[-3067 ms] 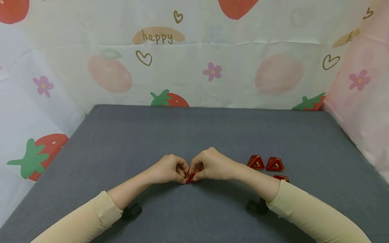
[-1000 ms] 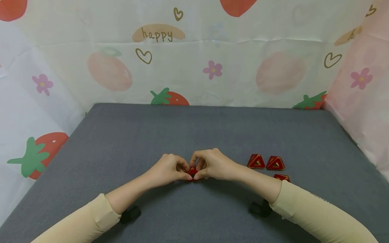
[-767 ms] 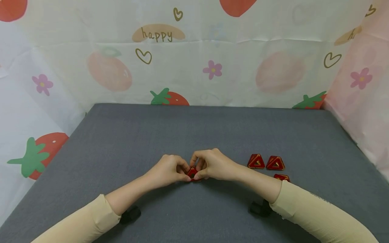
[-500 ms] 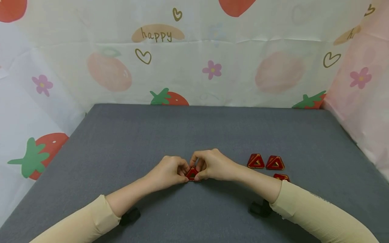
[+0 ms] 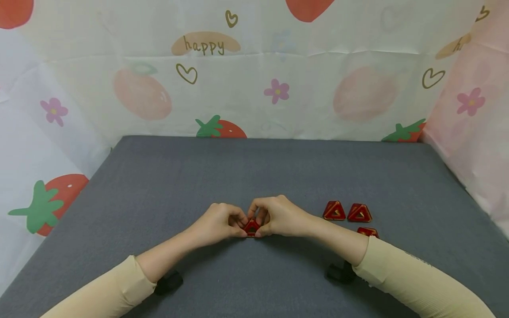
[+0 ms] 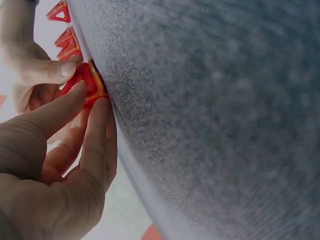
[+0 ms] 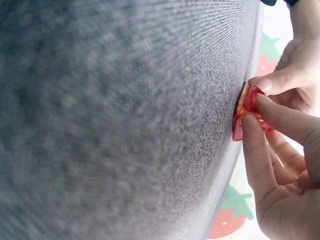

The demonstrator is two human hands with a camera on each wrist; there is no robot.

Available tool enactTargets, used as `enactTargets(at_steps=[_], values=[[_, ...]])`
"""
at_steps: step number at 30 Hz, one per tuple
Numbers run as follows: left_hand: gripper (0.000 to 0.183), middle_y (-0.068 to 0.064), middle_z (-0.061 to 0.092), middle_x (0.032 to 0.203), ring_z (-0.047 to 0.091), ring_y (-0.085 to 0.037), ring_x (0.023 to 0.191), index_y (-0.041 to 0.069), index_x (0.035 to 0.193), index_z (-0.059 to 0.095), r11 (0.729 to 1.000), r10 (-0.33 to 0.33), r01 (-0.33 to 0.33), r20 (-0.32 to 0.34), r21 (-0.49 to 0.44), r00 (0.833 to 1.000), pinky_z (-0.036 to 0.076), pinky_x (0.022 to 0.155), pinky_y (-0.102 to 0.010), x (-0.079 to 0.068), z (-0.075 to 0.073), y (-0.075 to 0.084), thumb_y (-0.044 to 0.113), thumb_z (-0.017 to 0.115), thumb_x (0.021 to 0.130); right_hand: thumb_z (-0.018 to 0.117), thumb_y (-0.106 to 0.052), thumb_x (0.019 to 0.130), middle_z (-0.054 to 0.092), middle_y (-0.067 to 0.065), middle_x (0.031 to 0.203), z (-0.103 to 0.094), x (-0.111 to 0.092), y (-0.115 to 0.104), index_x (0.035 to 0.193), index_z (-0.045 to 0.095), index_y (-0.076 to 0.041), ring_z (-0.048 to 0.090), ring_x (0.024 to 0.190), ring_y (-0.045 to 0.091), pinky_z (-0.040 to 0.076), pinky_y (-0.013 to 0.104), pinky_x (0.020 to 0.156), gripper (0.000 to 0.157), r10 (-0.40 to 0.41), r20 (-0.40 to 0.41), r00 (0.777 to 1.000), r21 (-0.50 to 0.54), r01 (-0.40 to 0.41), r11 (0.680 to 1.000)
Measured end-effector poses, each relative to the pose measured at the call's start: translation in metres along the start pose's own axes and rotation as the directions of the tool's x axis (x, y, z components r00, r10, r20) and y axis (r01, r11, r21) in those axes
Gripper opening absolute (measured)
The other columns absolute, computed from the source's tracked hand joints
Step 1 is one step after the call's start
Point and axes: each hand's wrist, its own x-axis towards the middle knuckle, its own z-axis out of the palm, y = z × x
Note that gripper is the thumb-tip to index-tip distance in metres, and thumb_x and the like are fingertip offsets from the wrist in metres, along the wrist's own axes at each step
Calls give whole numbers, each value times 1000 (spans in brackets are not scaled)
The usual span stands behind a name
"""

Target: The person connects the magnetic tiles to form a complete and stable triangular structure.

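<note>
Between my hands at the middle of the grey table sit red triangular pieces with gold edges (image 5: 251, 227), joined or pressed together, standing up as a small peaked shape. How many there are is hidden by the fingers. My left hand (image 5: 218, 221) pinches their left side between thumb and fingertips. From the other side my right hand (image 5: 281, 216) pinches them the same way. In the left wrist view the red pieces (image 6: 91, 82) lie between both hands' thumbs and fingers, close to the cloth. The right wrist view shows the red pieces (image 7: 250, 102) low against the table too.
To the right lie three loose red triangles: a left one (image 5: 334, 211), a right one (image 5: 359, 213), and a nearer one (image 5: 367, 232) partly behind the right sleeve. The grey table (image 5: 254, 176) ends at a printed curtain (image 5: 310, 66). Black wrist cameras (image 5: 169, 282) hang under the forearms.
Three seconds ago the pieces were tilted and mostly covered by fingers; now a peaked red face stands upright between the hands. Since then the hands have shifted only slightly. The loose triangles stay put.
</note>
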Motion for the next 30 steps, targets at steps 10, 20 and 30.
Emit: enactTargets(at_steps=[10, 20, 30], values=[[17, -9, 77, 95, 70, -6, 81, 5, 99, 75, 999, -19, 22, 75, -46, 997, 54, 71, -18, 1, -7, -6, 14, 76, 85, 78, -13, 84, 73, 4, 88, -1, 0, 1, 110, 68, -14, 70, 66, 8, 56, 23, 60, 28, 17, 38, 999, 71, -20, 997], [16, -8, 77, 93, 69, -5, 80, 6, 96, 75, 998, -22, 27, 78, -63, 997, 53, 71, -18, 3, -7, -4, 17, 77, 84, 78, -13, 84, 73, 2, 87, -2, -1, -1, 110, 68, -15, 68, 66, 2, 55, 22, 61, 28, 22, 30, 999, 50, -23, 998], [17, -7, 77, 98, 70, -7, 86, 9, 98, 77, 994, -13, 17, 46, -104, 999, 53, 74, -20, 9, -3, 1, 20, 77, 86, 78, -11, 83, 71, -1, 88, -13, -12, -3, 107, 69, -18, 69, 73, 5, 56, 22, 67, 27, 65, -5, 998, 37, -65, 997]])
